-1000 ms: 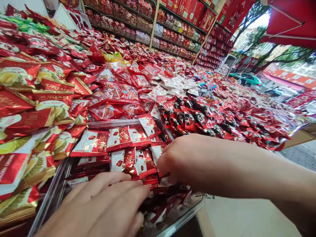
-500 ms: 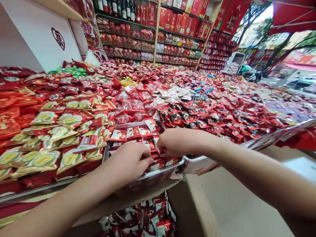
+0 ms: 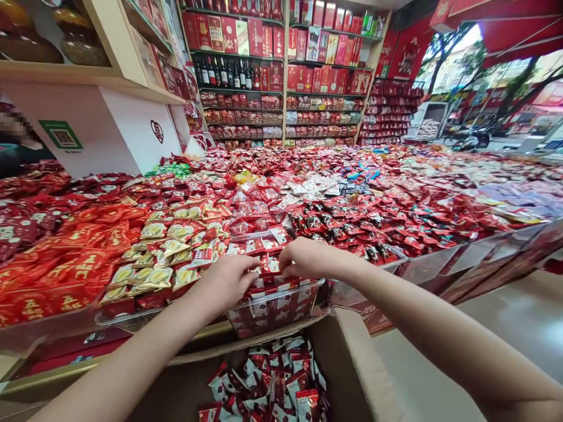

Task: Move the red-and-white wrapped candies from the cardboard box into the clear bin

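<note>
A clear plastic bin point(image 3: 270, 316) holds rows of small red-and-white candy packets point(image 3: 269, 262). My left hand point(image 3: 231, 281) reaches over its left side, thumb and fingers drawn together at the packets; what lies between them is hidden. From the right comes my right hand point(image 3: 308, 258), its fingers curled down and closed on a red-and-white packet whose far part is covered. The hands are a short way apart, with packets showing between them. Below the bin, an open cardboard box point(image 3: 358, 346) contains loose packets of the same look point(image 3: 279, 381).
Gold durian-picture packets point(image 3: 152, 278) and bright red packets point(image 3: 83, 264) lie to the left. Dark red wrapped sweets point(image 3: 352, 220) fill the neighbouring bin. A white pillar point(image 3: 127, 129) stands at the left, stocked shelves point(image 3: 285, 76) at the back.
The view has tilted up and drawn back, showing more shelves and the bin's front wall. Both hands stay over the same bin, with the left slightly farther from the right.
</note>
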Tool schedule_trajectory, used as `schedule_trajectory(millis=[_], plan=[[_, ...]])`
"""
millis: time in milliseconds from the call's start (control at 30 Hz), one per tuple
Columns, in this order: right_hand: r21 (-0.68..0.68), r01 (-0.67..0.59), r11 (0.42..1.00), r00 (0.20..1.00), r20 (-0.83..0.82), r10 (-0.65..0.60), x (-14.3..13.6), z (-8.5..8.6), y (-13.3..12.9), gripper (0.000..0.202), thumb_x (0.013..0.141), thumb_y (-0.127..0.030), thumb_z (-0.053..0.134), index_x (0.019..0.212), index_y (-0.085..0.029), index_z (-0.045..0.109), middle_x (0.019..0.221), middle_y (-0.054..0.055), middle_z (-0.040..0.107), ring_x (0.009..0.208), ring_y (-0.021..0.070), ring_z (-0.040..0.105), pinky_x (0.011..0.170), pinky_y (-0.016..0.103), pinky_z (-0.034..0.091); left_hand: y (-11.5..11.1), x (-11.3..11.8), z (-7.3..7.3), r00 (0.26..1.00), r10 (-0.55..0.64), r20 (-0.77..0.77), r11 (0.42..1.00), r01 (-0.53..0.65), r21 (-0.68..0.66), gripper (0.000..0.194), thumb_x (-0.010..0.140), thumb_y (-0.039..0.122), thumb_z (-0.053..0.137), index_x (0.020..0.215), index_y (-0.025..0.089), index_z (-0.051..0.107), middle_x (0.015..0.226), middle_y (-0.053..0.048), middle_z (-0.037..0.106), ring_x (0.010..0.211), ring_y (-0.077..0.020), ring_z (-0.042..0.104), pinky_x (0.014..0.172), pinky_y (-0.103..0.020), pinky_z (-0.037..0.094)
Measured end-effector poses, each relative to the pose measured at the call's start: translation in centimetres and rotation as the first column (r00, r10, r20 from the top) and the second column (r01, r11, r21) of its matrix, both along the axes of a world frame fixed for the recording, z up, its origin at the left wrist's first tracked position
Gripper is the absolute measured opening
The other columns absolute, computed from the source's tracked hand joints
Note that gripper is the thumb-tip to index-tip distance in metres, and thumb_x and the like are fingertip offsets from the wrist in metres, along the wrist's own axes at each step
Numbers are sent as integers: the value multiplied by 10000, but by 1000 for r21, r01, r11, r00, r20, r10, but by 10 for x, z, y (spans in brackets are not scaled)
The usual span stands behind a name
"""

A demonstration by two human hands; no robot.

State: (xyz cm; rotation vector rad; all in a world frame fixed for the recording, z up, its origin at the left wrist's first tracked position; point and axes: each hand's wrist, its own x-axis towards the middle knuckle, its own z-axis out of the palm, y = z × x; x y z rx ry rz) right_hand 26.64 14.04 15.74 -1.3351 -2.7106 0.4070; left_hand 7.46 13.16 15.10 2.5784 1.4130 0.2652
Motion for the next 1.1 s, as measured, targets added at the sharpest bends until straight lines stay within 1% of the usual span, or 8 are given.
schedule_trajectory(millis=[167, 300, 367, 467, 567, 867, 1000, 1100], plan=[[-12, -1, 1000, 999, 37, 2, -3, -6, 0, 191, 646, -117, 538, 767, -163, 678, 706, 26, 665, 635, 123, 565, 547, 188, 361, 12, 7, -6, 995, -18, -97, 999, 15, -35, 207, 690, 226, 524, 818, 213, 685, 754, -48, 709, 694, -199, 621, 605, -259, 420], [-60, 41, 997, 997, 68, -37, -3, 2, 0, 167, 654, -175, 574, 781, -165, 683, 738, 28, 671, 675, 134, 576, 564, 186, 375, 13, 0, -2, 991, -32, -128, 998, 25, -55, 346, 668, 173, 541, 1006, 209, 611, 775, -25, 702, 691, -165, 610, 575, -220, 401], [-59, 47, 997, 998, 54, -44, -10, 5, 1, 210, 653, -230, 598, 838, -171, 679, 772, 29, 673, 687, 139, 578, 565, 188, 377, 14, -4, 2, 987, -40, -159, 997, 29, -67, 394, 632, 127, 558, 1014, 212, 603, 769, -12, 700, 686, -158, 604, 554, -209, 388], [-33, 22, 999, 999, 28, -21, -26, 3, 6, 263, 650, -278, 613, 890, -186, 671, 788, 26, 674, 691, 141, 575, 568, 192, 373, 15, -5, 6, 974, -48, -222, 997, 32, -77, 318, 570, 72, 565, 839, 214, 660, 669, -1, 680, 613, -154, 581, 507, -214, 358], [-29, -15, 999, 999, 29, 16, -38, -5, 11, 201, 639, -222, 614, 821, -182, 687, 732, 24, 673, 657, 135, 567, 552, 192, 362, 13, -5, 6, 967, -70, -243, 996, 52, -77, 276, 590, 49, 512, 780, 195, 651, 657, -1, 659, 568, -129, 547, 506, -217, 353], [-97, -87, 992, 996, -40, 83, -30, -22, 16, 150, 667, -176, 585, 776, -142, 683, 662, 13, 654, 588, 97, 525, 526, 177, 346, 8, -13, -2, 978, -78, -193, 994, 62, -87, 219, 552, 69, 472, 550, 209, 641, 490, 38, 572, 494, -113, 496, 493, -201, 340], [-113, -78, 991, 994, -78, 69, -23, -18, 12, 197, 688, -232, 585, 847, -150, 669, 736, 22, 667, 638, 113, 555, 559, 181, 374, 9, -12, -2, 987, -36, -154, 998, 29, -50, 186, 594, 111, 494, 585, 210, 651, 539, 25, 601, 560, -142, 552, 550, -220, 388], [33, 15, 999, 981, -194, -8, -11, -2, -9, 245, 715, -245, 559, 923, -146, 643, 869, 58, 661, 770, 145, 575, 657, 211, 401, -16, -23, 18, 995, -12, -99, 999, 16, 44, 251, 706, 154, 442, 826, 202, 657, 827, -45, 668, 804, -193, 582, 716, -268, 414]])
